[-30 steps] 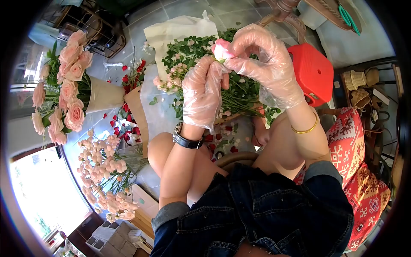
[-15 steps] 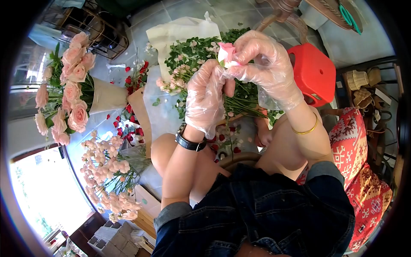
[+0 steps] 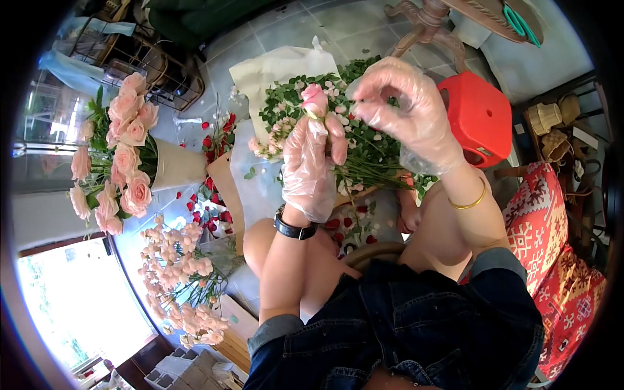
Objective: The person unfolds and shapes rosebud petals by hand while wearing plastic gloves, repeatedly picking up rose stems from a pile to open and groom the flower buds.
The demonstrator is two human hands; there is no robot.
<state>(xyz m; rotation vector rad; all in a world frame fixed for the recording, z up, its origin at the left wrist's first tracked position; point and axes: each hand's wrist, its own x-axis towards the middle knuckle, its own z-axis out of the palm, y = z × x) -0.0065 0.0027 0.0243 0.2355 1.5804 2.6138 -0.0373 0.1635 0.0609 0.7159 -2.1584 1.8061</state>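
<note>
A single pink rose (image 3: 314,99) stands upright in my left hand (image 3: 308,156), which wears a clear plastic glove and pinches the flower just under its head. To the right of the bloom, and apart from it, is my right hand (image 3: 409,110), gloved too. Its thumb and fingertips are brought together; whatever may be between them is too small to make out. Beneath both hands lies a bunch of green leafy stems with small pale pink flowers (image 3: 364,143). A sheet of cream wrapping paper (image 3: 279,62) is spread behind that bunch.
At left, large pink roses (image 3: 127,159) fill a pale bucket (image 3: 179,164). Nearer lies a cluster of peach blooms (image 3: 172,260). Red petals (image 3: 211,205) litter the floor. A red plastic stool (image 3: 478,120) stands right, beside a patterned cushion (image 3: 533,221).
My right hand has parted from the rose and moved slightly right. The rose, held in my left hand, has come left and a little lower and now points more upright.
</note>
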